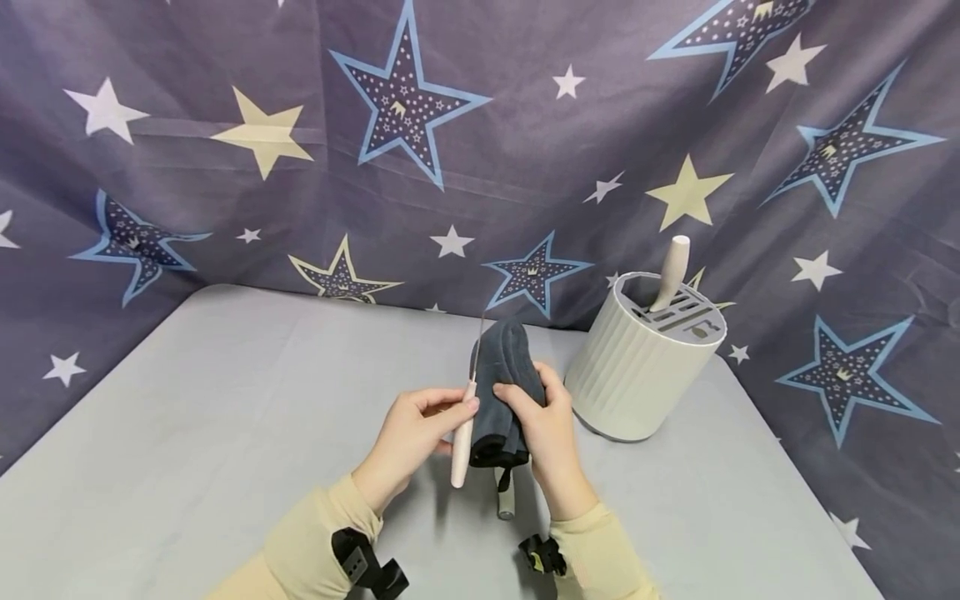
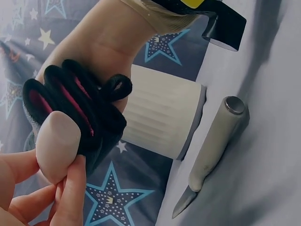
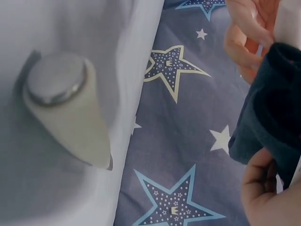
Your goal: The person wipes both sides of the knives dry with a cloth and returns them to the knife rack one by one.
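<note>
My left hand (image 1: 408,435) pinches the pale handle of a knife (image 1: 462,450) between thumb and fingers, and its thin blade points away from me. The blade stands edge-on along the left side of a folded dark grey-blue cloth (image 1: 498,379). Whether the two touch, I cannot tell. My right hand (image 1: 553,433) grips that cloth, thumb on top; black edging and a small hanging loop (image 2: 123,87) show at its near end. Below the cloth, a second knife (image 2: 214,146) with a greyish handle lies on the table, mostly covered in the head view.
A ribbed cream knife block (image 1: 626,367) stands right of my right hand. One pale-handled knife (image 1: 673,271) sticks up from its slotted top. Behind the grey-white table (image 1: 262,400) hangs a dark star-patterned cloth backdrop (image 1: 525,150).
</note>
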`<state>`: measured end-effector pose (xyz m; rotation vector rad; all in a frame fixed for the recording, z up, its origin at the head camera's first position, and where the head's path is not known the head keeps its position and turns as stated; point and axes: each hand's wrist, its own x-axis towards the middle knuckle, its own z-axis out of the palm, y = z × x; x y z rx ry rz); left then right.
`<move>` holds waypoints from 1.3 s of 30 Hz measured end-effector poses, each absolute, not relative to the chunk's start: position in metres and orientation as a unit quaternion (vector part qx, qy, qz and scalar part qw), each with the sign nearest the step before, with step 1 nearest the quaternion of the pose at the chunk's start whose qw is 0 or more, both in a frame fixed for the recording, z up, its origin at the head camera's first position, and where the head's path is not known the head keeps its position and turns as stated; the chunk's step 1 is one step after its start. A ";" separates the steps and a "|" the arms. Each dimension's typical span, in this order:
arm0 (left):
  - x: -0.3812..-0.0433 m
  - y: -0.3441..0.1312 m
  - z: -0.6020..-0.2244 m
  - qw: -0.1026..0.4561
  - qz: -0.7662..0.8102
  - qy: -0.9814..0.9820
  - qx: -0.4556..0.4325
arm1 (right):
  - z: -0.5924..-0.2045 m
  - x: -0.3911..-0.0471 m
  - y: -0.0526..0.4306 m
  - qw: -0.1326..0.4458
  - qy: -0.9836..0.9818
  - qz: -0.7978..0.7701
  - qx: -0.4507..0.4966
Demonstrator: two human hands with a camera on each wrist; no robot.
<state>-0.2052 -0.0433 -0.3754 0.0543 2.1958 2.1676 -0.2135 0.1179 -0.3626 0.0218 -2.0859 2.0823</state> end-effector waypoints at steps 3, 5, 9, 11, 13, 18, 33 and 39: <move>-0.205 -0.044 -0.376 0.025 0.702 0.711 0.013 | -0.364 -0.213 0.115 0.094 -0.709 0.699 0.009; -0.206 -0.043 -0.376 0.023 0.703 0.711 0.012 | -0.364 -0.212 0.113 0.095 -0.711 0.697 0.008; -0.207 -0.042 -0.374 0.019 0.699 0.715 0.010 | -0.363 -0.211 0.112 0.098 -0.715 0.692 0.001; -0.208 -0.042 -0.371 0.017 0.695 0.719 0.008 | -0.363 -0.210 0.113 0.094 -0.714 0.694 -0.003; -0.209 -0.042 -0.369 0.016 0.691 0.722 0.006 | -0.362 -0.207 0.113 0.087 -0.713 0.695 -0.006; -0.211 -0.045 -0.366 0.019 0.688 0.725 0.001 | -0.365 -0.203 0.112 0.069 -0.717 0.694 -0.006; -0.224 -0.048 -0.362 0.024 0.678 0.735 0.001 | -0.371 -0.189 0.113 0.042 -0.738 0.673 0.004; -0.230 -0.049 -0.360 0.025 0.673 0.739 0.004 | -0.372 -0.181 0.115 0.033 -0.744 0.667 0.010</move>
